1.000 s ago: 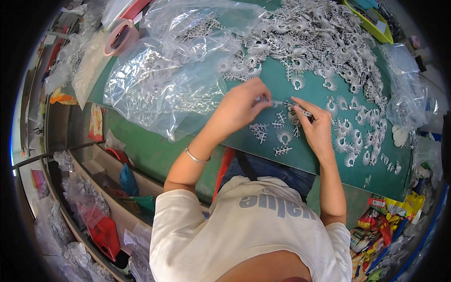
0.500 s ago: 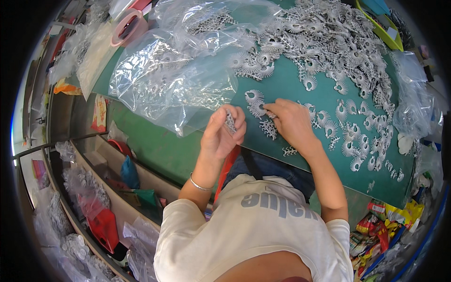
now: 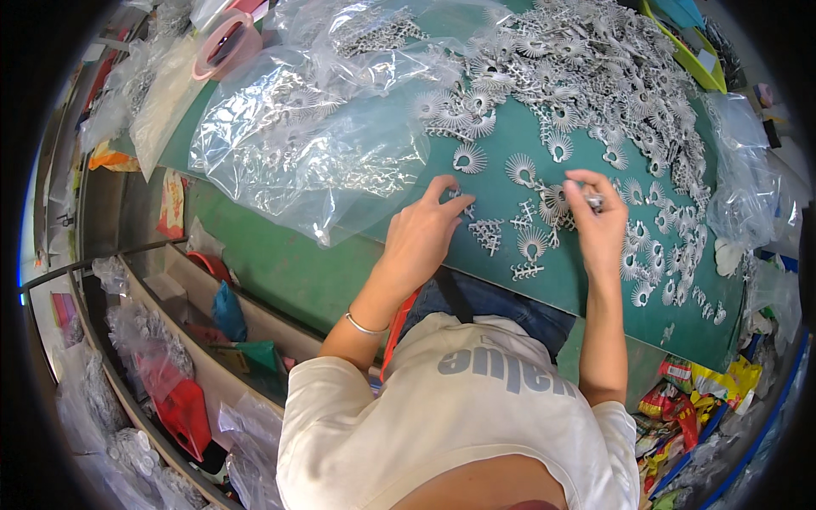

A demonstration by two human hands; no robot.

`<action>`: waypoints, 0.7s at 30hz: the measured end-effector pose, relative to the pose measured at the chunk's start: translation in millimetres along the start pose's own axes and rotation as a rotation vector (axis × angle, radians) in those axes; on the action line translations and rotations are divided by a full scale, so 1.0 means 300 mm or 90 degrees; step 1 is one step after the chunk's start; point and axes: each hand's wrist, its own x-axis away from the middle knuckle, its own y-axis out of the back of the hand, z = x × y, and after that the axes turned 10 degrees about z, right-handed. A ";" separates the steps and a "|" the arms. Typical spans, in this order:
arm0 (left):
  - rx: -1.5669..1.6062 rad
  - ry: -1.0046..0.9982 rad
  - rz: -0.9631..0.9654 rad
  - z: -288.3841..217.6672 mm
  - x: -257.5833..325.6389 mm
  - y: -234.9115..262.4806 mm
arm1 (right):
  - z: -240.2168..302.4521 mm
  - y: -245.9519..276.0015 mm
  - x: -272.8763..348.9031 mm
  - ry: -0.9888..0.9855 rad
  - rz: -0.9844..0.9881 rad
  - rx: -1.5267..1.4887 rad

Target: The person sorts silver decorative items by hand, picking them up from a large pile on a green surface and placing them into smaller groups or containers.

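My left hand (image 3: 425, 225) is at the table, thumb and forefinger closed around a small grey plastic piece (image 3: 456, 194). To its right, my right hand (image 3: 600, 221) is raised with curled fingers; small grey plastic pieces (image 3: 593, 201) show between thumb and fingers, their exact shape unclear. Between the hands lie loose grey pieces: a spiky fan-shaped ring (image 3: 532, 243), another fan-shaped ring (image 3: 520, 168), and a branched, fishbone-like piece (image 3: 527, 271). Close to the left fingertips is a cluster of branched pieces (image 3: 487, 237). One fan-shaped ring (image 3: 469, 158) lies beyond the left hand.
A big heap of similar grey pieces (image 3: 595, 76) covers the far right of the green table (image 3: 501, 119). A clear plastic bag (image 3: 340, 170) spreads across the left. A pink basket (image 3: 228, 47) and a yellow-green tray (image 3: 688, 47) stand at the back.
My left hand has come down to the table from its raised hold. My right hand has moved right and lifted. More fan-shaped and branched pieces lie spread between the hands.
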 end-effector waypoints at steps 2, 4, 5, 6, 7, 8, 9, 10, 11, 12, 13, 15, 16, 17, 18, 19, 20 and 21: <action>-0.040 -0.008 0.008 0.017 -0.006 -0.008 | 0.013 0.041 0.011 -0.022 0.032 -0.299; 0.047 -0.029 -0.022 0.026 -0.017 -0.007 | -0.006 0.066 0.033 -0.023 0.086 -0.315; 0.091 -0.038 -0.037 0.029 -0.020 -0.004 | -0.013 0.071 0.047 -0.024 0.114 -0.322; 0.170 -0.016 -0.057 0.033 -0.020 0.003 | -0.015 0.060 0.060 -0.050 0.103 -0.298; 0.250 0.006 -0.078 0.038 -0.019 0.012 | -0.020 0.050 0.068 -0.048 0.091 -0.321; 0.330 0.029 -0.099 0.043 -0.016 0.020 | -0.026 0.041 0.075 -0.046 0.079 -0.343; 0.536 0.030 -0.079 0.051 -0.007 0.025 | -0.026 0.027 0.079 -0.046 0.070 -0.366; 0.742 0.030 -0.058 0.062 0.003 0.025 | -0.024 0.010 0.080 -0.046 0.082 -0.428; 0.948 0.029 -0.034 0.070 0.012 0.021 | -0.017 -0.009 0.087 -0.047 0.085 -0.300; 1.109 -0.012 0.006 0.070 0.016 0.019 | 0.013 -0.034 0.091 -0.047 0.089 -0.172; 1.146 -0.007 0.007 0.061 0.021 0.012 | 0.029 -0.047 0.093 -0.046 0.092 -0.043; 1.222 0.001 0.012 0.032 0.021 -0.005 | 0.015 -0.068 0.077 0.115 0.164 0.209; 1.265 0.003 0.031 0.036 0.021 -0.012 | 0.028 -0.102 0.078 0.150 0.166 0.289; 1.306 -0.008 0.046 0.040 0.023 -0.021 | 0.034 -0.122 0.076 0.185 0.168 0.370; 1.346 -0.020 0.060 0.044 0.026 -0.029 | 0.025 -0.125 0.065 0.203 0.185 0.378; 1.387 -0.032 0.074 0.050 0.029 -0.040 | 0.006 -0.130 0.048 0.221 0.201 0.387; 1.368 -0.005 0.051 0.065 0.032 -0.061 | -0.005 -0.132 0.040 0.239 0.218 0.395; 1.269 0.035 0.034 0.056 0.030 -0.058 | -0.011 -0.128 0.037 0.246 0.179 0.345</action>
